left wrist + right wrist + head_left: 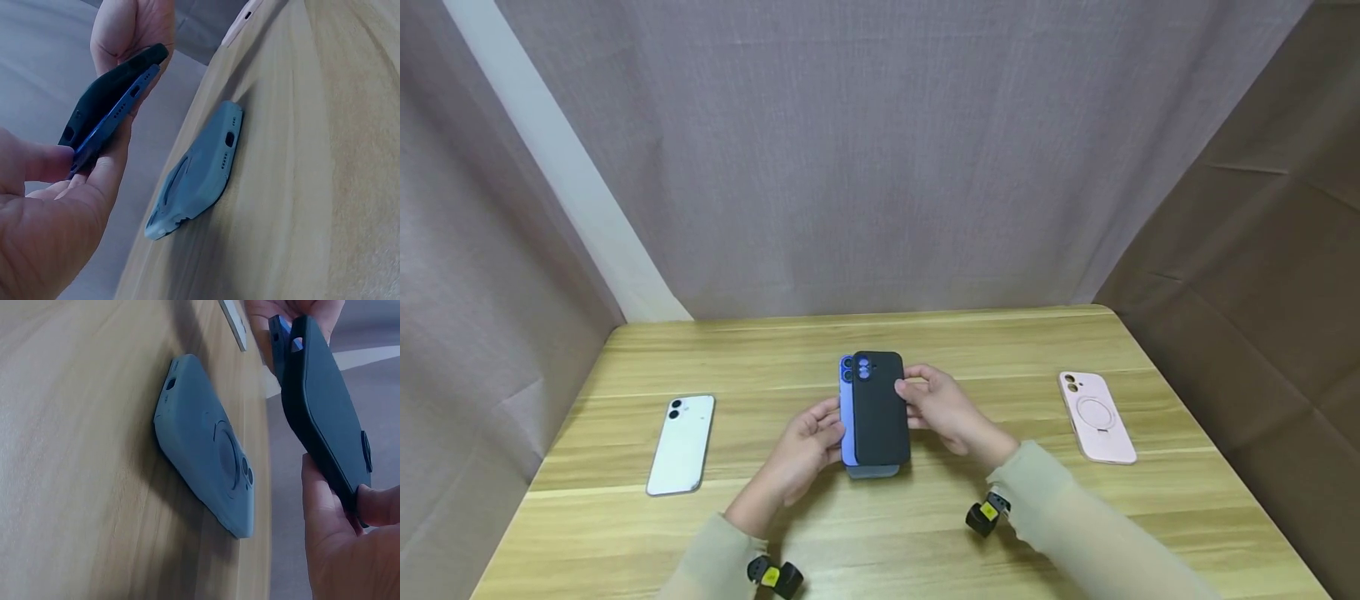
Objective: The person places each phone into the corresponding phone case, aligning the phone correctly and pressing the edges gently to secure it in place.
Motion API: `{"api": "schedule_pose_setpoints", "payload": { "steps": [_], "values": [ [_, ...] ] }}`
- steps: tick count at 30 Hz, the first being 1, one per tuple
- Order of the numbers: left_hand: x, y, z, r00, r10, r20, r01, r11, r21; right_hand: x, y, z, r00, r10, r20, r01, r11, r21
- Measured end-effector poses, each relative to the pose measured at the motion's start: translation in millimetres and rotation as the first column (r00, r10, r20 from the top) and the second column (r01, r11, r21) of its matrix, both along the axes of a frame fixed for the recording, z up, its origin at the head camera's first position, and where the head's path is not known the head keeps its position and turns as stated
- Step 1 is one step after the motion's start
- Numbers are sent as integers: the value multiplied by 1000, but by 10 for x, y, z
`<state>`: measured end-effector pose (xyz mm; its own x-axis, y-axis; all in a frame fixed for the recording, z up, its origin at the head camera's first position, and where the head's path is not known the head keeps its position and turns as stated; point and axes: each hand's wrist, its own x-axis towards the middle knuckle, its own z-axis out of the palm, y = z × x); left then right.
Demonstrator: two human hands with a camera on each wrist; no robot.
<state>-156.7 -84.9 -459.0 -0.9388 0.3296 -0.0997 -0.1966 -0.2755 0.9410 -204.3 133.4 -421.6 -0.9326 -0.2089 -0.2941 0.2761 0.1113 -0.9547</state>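
A blue phone (847, 425) is gripped at its left edge by my left hand (805, 448), thumb on its back. My right hand (946, 412) pinches the right edge of a black phone case (882, 417), which overlaps most of the phone's back. In the left wrist view, the phone (119, 115) and the case (106, 84) lie at a slight angle with a gap between them at the bottom end. Both are raised off the table. Beneath them, a grey-blue phone case (194, 422) with a ring on its back rests on the wood.
On the left of the wooden table (587, 533) lies a white phone (682, 446), back up. A pink phone case (1116, 437) with a ring lies on the right. Grey curtain (880, 167) hangs behind the table, brown cloth (1262, 275) along the right.
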Motion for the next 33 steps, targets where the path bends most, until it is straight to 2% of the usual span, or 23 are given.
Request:
{"api": "schedule_pose_setpoints", "payload": {
  "steps": [5, 10, 17, 21, 33],
  "values": [
    [-3, 12, -3, 999, -31, 10, 31, 999, 26, 14, -32, -2, 1000, -1, -8, 1, 1000, -10],
    [-5, 32, 20, 999, -34, 28, 33, 998, 48, 16, -53, -17, 1000, -15, -16, 15, 1000, -6],
    [11, 100, 1, 1000, 20, -2, -20, 998, -55, 39, -85, -40, 999, -36, -23, 36, 999, 11],
    [21, 126, 4, 999, 39, -15, -41, 996, -74, 42, -96, -52, 999, -44, -19, 44, 999, 11],
    [10, 120, -10, 999, 33, -25, -36, 991, -131, 10, -80, -53, 998, -62, 4, 62, 998, -3]
  ]
}}
